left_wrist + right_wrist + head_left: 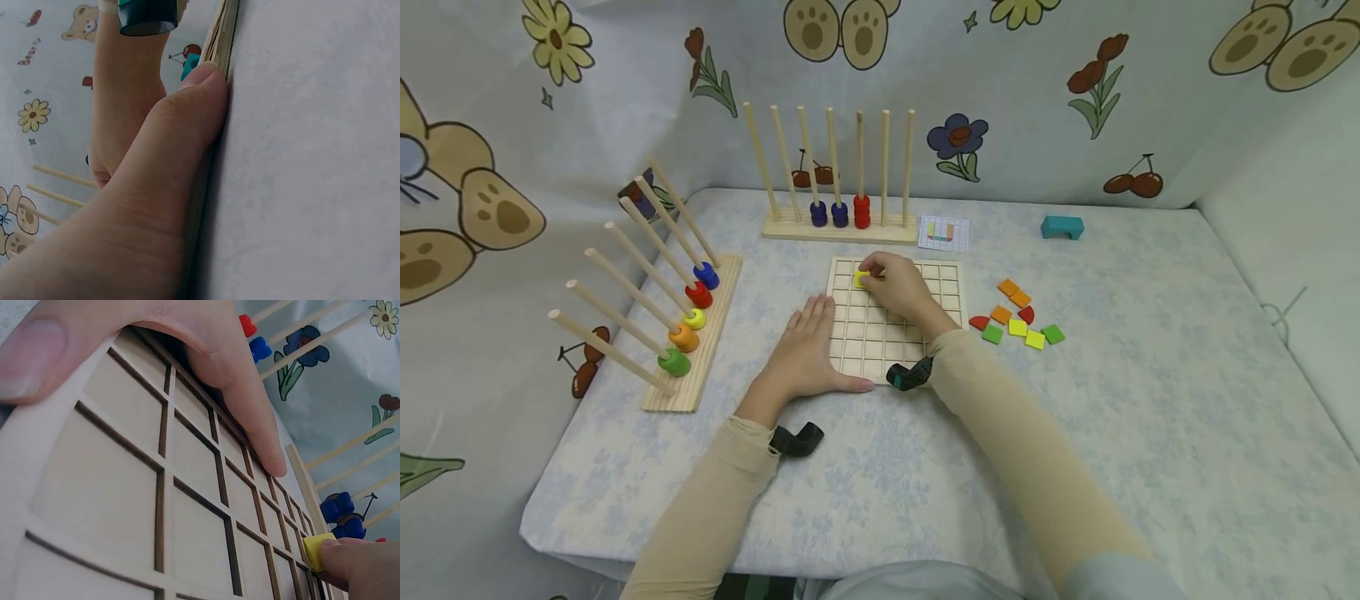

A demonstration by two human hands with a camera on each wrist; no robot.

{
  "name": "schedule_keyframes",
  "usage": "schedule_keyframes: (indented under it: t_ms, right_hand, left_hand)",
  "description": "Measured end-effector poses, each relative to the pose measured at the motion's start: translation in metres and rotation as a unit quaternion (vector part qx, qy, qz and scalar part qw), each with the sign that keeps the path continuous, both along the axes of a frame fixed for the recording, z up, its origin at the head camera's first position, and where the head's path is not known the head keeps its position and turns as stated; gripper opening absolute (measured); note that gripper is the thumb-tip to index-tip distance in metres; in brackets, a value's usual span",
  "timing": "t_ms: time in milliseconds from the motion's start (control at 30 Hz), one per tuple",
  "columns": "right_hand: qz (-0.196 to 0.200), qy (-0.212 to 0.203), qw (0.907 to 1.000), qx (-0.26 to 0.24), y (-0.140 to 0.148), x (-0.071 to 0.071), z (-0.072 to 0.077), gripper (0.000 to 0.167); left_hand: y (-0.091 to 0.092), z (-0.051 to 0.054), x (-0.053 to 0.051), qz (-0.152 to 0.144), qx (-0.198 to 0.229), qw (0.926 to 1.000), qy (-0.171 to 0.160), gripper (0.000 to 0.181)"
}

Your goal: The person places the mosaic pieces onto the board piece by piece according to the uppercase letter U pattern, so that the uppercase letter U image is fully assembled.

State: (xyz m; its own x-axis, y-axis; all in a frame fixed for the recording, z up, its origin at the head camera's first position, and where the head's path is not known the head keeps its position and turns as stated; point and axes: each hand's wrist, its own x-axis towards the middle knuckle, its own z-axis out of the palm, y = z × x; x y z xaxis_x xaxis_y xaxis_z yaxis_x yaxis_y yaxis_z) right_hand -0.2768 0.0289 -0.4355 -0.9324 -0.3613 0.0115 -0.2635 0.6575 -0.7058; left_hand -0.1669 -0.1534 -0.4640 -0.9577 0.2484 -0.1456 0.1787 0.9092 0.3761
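A wooden grid board (865, 333) with square recesses lies flat on the table. My right hand (898, 287) reaches over it and pinches a yellow square tile (861, 279) at the board's far left part. In the right wrist view the yellow tile (317, 550) is between thumb and fingertip, at the grid. My left hand (805, 354) rests along the board's left side, fingers straight, with its thumb along the near edge. The left wrist view shows that thumb (181, 125) against the board's side.
Orange, red, green and yellow tiles (1017, 327) lie right of the board. Behind it stand a peg rack (842, 227) with beads and a pattern card (943, 234). A second peg rack (703, 367) is at the left; a teal block (1062, 227) sits back right.
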Motion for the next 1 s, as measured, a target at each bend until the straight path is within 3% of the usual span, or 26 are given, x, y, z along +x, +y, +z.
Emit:
schedule_keyframes:
  t_ms: [367, 733, 1000]
  right_hand:
    - [-0.003, 0.032, 0.9984, 0.047, -0.0056, -0.0019, -0.0039, 0.023]
    - [-0.002, 0.042, 0.9977, 0.052, -0.0046, -0.0021, -0.0074, 0.022]
    - [0.029, 0.05, 0.9954, 0.077, 0.0008, 0.0011, -0.0035, 0.028]
  left_hand:
    - [0.0001, 0.0018, 0.001, -0.006, -0.002, 1.0, 0.001, 0.159]
    - [-0.0003, 0.0038, 0.0009, -0.01, -0.001, 1.0, -0.001, 0.159]
    - [-0.0004, 0.0032, 0.0009, -0.012, -0.002, 0.9999, -0.002, 0.158]
